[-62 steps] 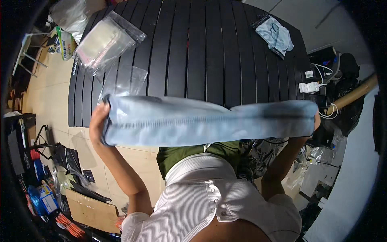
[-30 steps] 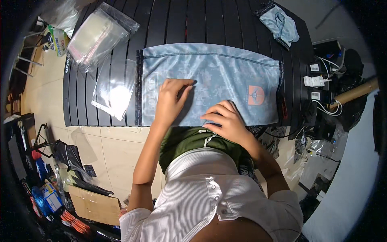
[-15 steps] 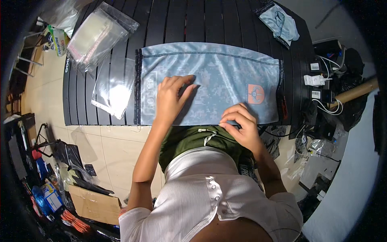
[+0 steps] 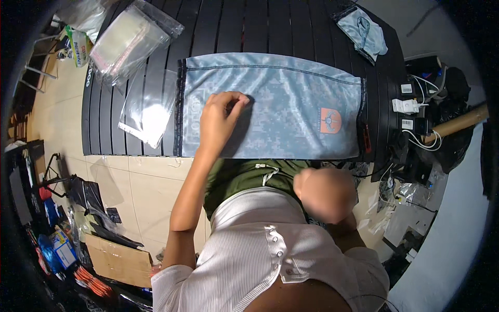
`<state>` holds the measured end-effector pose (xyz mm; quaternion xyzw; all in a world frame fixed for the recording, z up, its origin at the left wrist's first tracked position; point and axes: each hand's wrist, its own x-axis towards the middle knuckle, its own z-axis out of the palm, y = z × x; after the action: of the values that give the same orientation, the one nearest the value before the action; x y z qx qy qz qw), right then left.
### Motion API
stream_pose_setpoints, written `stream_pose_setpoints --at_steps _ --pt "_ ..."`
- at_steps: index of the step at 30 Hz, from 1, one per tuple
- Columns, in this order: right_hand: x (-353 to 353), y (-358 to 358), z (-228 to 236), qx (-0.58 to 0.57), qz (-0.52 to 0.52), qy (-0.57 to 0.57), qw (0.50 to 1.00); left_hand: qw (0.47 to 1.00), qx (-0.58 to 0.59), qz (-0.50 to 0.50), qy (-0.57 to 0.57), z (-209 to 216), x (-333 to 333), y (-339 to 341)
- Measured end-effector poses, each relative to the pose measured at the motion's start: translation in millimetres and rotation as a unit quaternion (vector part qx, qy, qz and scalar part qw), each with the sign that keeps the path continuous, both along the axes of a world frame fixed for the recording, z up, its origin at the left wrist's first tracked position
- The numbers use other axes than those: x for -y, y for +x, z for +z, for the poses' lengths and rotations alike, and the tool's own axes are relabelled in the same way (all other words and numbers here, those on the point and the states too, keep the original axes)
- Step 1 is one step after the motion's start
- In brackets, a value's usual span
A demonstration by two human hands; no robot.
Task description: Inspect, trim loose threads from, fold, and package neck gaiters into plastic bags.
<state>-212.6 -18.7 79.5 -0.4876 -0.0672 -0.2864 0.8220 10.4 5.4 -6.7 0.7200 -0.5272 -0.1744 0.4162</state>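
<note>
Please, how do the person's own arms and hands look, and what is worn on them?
Short white sleeves end above the elbows; the arms below are bare. The left hand shows no glove or ring. The right hand also looks ungloved, but is too blurred for details.

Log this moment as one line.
left hand: over blue-grey cloth; right hand: blurred, off cloth; cloth: spread on black table; clear bag: left of cloth

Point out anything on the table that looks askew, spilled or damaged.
Mainly the smaller light-blue cloth at the far right of the black table: it lies bunched and slanted, while the larger blue cloth is spread nearly flat. I see no spill or damage.
</note>
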Motion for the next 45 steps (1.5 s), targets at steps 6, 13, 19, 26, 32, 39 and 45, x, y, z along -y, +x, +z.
stream_pose_setpoints --at_steps 6,13,19,26,32,39,45 --pt "1.9 24.7 1.0 0.207 0.136 0.154 0.956 0.961 -0.258 0.094 0.042 16.5 -44.3 44.0" --pt "-79.3 182.0 -61.1 0.068 0.456 0.208 0.862 0.866 -0.438 0.173 -0.169 22.3 -199.5 125.3" --pt "-127.6 248.1 -258.4 -0.35 0.118 -0.621 0.691 0.873 -0.159 0.458 0.054 -41.8 -288.1 150.6" --pt "-113.7 255.6 -288.7 -0.371 0.003 -0.49 0.789 0.871 -0.231 0.415 0.125 -115.9 -274.6 115.0" --pt "-117.9 260.2 -249.7 -0.455 0.096 -0.523 0.714 0.809 -0.184 0.51 0.227 -108.5 -272.5 98.4" --pt "-109.5 234.5 -248.1 -0.395 0.07 -0.48 0.78 0.842 -0.016 0.535 0.063 -103.3 -256.3 97.5" --pt "-61.5 131.7 -95.8 -0.28 0.413 -0.23 0.835 0.867 0.05 0.481 -0.124 -19.0 -175.8 71.9"
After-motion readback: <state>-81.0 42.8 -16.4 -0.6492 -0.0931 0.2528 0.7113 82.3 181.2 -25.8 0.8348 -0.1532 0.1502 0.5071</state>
